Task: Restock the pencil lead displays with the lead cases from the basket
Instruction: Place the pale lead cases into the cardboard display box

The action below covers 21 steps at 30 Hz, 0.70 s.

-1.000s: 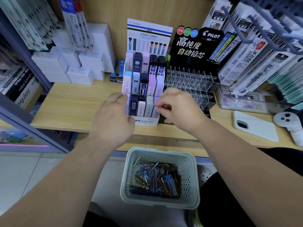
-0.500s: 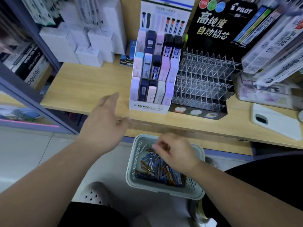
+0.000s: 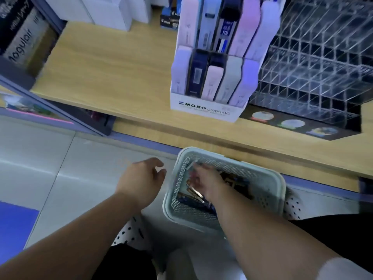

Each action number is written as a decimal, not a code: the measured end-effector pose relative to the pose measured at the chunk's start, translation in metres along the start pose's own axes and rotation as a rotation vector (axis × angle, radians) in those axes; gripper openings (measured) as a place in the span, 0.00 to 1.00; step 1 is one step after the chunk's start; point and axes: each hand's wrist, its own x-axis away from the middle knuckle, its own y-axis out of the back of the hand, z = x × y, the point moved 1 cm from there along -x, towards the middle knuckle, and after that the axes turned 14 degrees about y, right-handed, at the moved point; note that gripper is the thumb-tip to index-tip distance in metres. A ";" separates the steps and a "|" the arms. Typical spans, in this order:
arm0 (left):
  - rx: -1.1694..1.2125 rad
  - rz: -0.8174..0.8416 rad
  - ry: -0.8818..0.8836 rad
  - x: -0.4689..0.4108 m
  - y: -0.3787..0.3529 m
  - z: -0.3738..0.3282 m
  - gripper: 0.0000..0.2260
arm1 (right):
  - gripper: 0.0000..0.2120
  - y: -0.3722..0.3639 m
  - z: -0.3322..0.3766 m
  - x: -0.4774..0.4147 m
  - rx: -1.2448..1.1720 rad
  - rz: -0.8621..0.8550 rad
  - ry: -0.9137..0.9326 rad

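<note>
I am at the pick-up step: the right hand [image 3: 203, 182] is down inside the pale mesh basket [image 3: 268, 178], which sits on the floor just below the front edge of the wooden shelf [image 3: 111, 77]. Its fingers are buried among the loose lead cases [image 3: 193, 194], a jumble of blue and brown ones in the bottom of the basket. The picture is smeared there, so I cannot tell whether the fingers have closed on a case or are only sorting through them. The left hand [image 3: 141, 178] hovers just beside the basket's left wall, not touching it, with fingers loosely curled and nothing in them. Up on the shelf, the white MONO display [image 3: 205, 110] looks well filled with upright cases in its front rows, while the clear acrylic rack [image 3: 314, 67] just to its right shows only bare slots, so I judge that most of the restocking lies there. The next move calls for a firm pinch on one case, or a small bundle, lifted clear of the pile without dragging others over the rim. Then comes a reach up and to the right, with the case turned upright to drop into a narrow slot.
</note>
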 end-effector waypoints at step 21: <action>0.348 0.300 0.247 -0.014 -0.045 -0.001 0.16 | 0.06 -0.024 0.007 -0.008 -0.194 -0.053 -0.117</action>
